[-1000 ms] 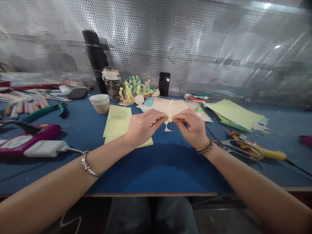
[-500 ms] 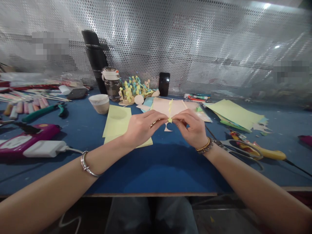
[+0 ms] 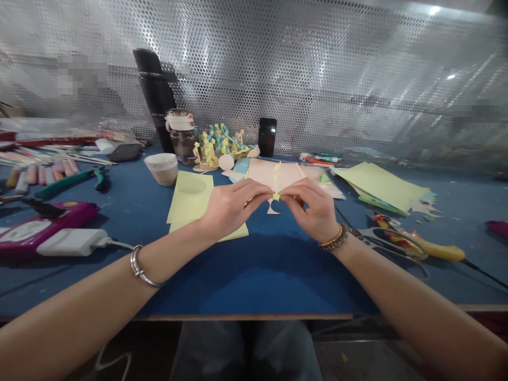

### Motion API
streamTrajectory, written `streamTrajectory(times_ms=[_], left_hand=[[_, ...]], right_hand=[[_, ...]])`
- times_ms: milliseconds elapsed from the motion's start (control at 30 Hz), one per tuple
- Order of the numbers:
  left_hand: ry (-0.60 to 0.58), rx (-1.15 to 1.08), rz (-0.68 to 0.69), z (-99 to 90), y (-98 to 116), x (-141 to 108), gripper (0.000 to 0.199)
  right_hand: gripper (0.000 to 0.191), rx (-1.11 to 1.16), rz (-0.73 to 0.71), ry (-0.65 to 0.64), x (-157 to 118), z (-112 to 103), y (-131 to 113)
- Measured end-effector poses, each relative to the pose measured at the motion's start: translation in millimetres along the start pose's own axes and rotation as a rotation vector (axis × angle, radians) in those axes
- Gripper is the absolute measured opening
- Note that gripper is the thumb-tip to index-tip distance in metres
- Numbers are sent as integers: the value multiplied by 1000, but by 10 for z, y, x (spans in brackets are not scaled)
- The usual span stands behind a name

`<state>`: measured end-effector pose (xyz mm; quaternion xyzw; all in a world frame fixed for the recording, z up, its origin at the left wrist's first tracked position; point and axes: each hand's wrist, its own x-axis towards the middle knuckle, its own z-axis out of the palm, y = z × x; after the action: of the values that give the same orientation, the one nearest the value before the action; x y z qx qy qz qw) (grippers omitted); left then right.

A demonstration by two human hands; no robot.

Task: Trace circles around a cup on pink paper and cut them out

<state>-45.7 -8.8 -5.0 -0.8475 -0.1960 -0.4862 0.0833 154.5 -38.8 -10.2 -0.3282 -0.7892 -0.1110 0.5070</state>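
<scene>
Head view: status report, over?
Left hand, right hand: both pinching small yellow piece. Piece between them. Scissors off to the right, not in the way.

VIEW: head, sole camera | POSE: above near edge of blue bench (image 3: 254, 280), facing forward and down | RANGE: close; left hand (image 3: 228, 206) and right hand (image 3: 313, 209) mid-frame | FAR LIMIT: perforated backdrop (image 3: 317, 69), its outer areas apparently lens-stretched

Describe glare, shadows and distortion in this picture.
Head view: bright streaks on the perforated panel; soft shadow on the blue table between the forearms, which look stretched toward the lower corners; the small yellow paper in the fingers shows little detail.
</scene>
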Motion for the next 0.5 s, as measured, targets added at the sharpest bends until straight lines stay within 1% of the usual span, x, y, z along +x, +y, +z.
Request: streamTrajectory(times_ms=[133, 267, 500], left_hand=[[-1, 30, 22, -4, -10, 7, 9], [-5, 5, 59, -16, -18, 19, 11], [-1, -14, 50, -21, -14, 18, 10]], right_hand=[[8, -3, -4, -3, 1, -6, -7], [9, -5, -9, 0, 7, -8, -2], [8, -7, -13, -4, 6, -3, 11]])
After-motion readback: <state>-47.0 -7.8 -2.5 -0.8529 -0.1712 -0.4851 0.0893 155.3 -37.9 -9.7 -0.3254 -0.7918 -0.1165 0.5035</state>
